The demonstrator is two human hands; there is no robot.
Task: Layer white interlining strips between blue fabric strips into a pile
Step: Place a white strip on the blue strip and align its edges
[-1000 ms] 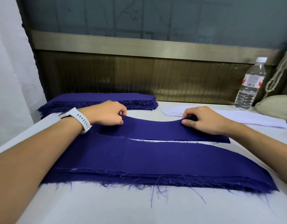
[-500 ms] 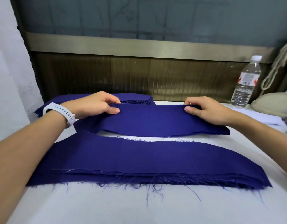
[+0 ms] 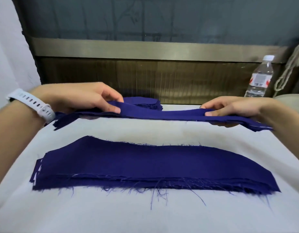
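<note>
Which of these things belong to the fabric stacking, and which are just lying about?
In the job: left hand and right hand, both pinching the lifted blue fabric; near blue pile; far blue stack.
Lying about: water bottle; cord.

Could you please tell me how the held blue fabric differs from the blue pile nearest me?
The held dark blue fabric strip hangs above the table, its ends drooping; the near dark blue fabric pile lies flat. The left hand and right hand pinch the strip; nothing touches the pile. Both are blue.
</note>
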